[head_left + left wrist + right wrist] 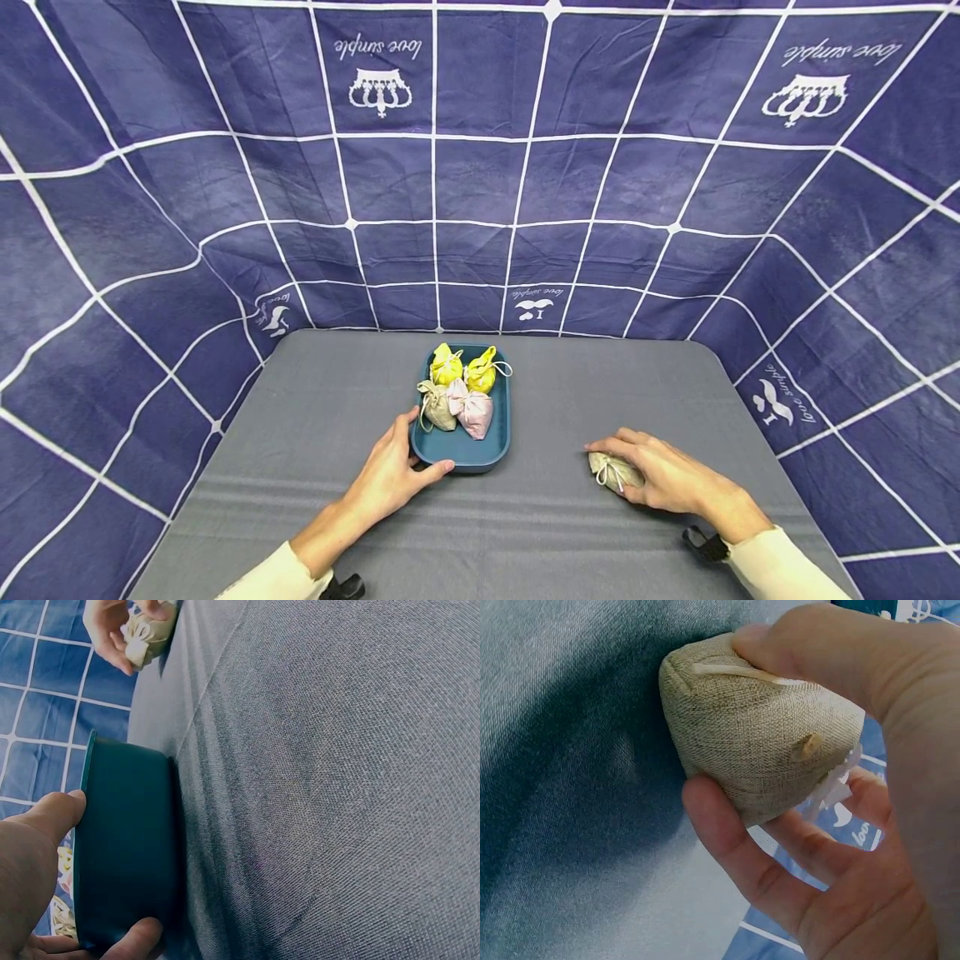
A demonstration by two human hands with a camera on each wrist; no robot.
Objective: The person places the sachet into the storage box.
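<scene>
My left hand (388,473) grips the near left corner of a deep blue-green tray (468,452), its thumb at the rim and its fingers round the side. Inside the tray are two yellow drawstring pouches (481,377) at the back. A beige pouch (441,410) and a pink pouch (476,413) lie in front of them. To the right, my right hand (663,473) holds another beige drawstring pouch (757,731) between thumb and fingers, low over the table. A white cord crosses that pouch's cloth.
The grey cloth-covered table (555,517) stretches between the tray and my right hand, with a few creases at the front. Blue curtains (480,183) with white grid lines stand round the back and both sides. Each wrist has a black strap (705,543).
</scene>
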